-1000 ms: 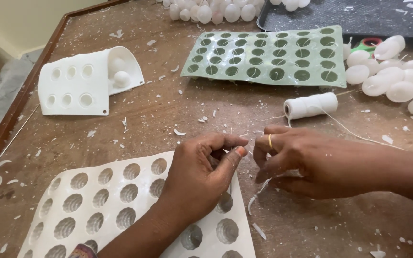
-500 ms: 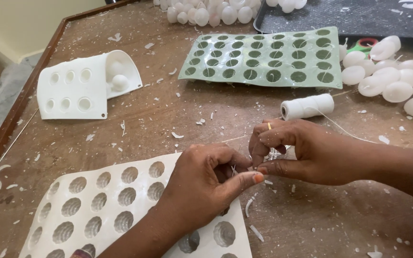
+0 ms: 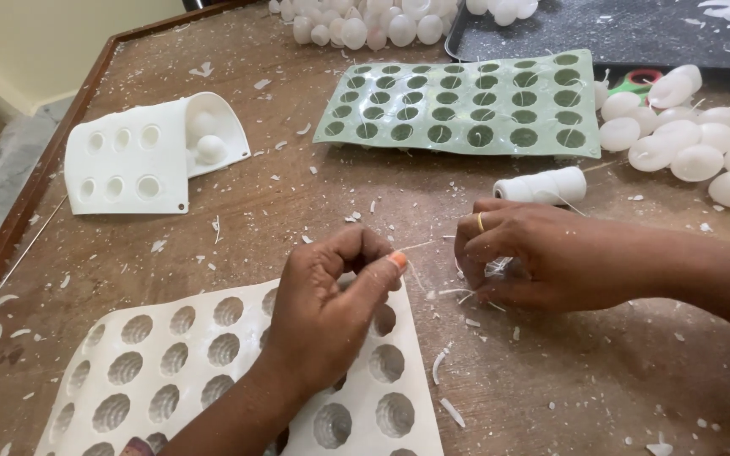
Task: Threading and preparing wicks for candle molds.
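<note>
String pinched taut between both our hands, mid-table.
Left hand (image 3: 331,295) and right hand (image 3: 534,253) fingers pressed on thin white string (image 3: 420,246); it runs left-right between them, toward the spool (image 3: 542,185) behind the right hand.

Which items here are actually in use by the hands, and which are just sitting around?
In use:
left hand
right hand
thread pinched between them
spool
white mould under the left hand

Lying about:
green mould
folded white mould
white balls
dark tray
wax scraps
</note>
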